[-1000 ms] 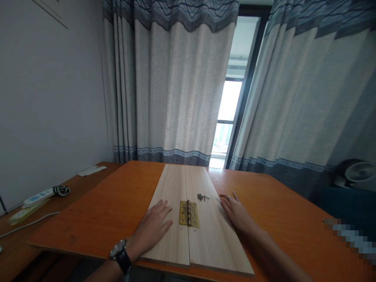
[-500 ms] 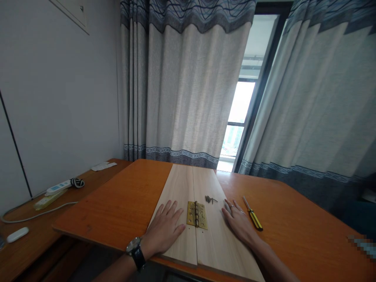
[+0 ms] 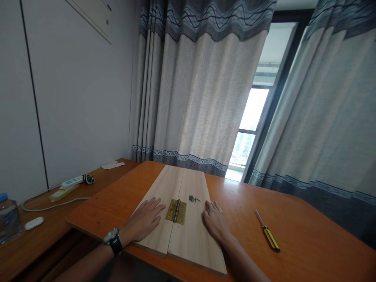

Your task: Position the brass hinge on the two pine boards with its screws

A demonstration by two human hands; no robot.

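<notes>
Two pale wooden boards lie side by side on the table, the left board (image 3: 165,187) and the right board (image 3: 192,241), with a thin seam between them. A brass hinge (image 3: 176,211) rests opened out across that seam. Just beyond it, a small pile of screws (image 3: 192,199) sits on the right board. My left hand (image 3: 146,220) lies flat on the left board, fingers spread, beside the hinge. Along the right board's outer edge rests my right hand (image 3: 216,223), fingers extended and touching the edge, holding nothing. Small dark marks show on the wood near the hinge.
A yellow-and-black screwdriver (image 3: 268,232) lies on the orange table (image 3: 243,219) to the right. On the side desk at left are a power strip (image 3: 72,182), a cable, a white oval case (image 3: 34,223) and a water bottle (image 3: 9,219). Curtains (image 3: 202,102) hang behind.
Both boards, with the hinge and screws on them, have slid left across the table along with my hands. The gap to the screwdriver is wider. My view has also shifted.
</notes>
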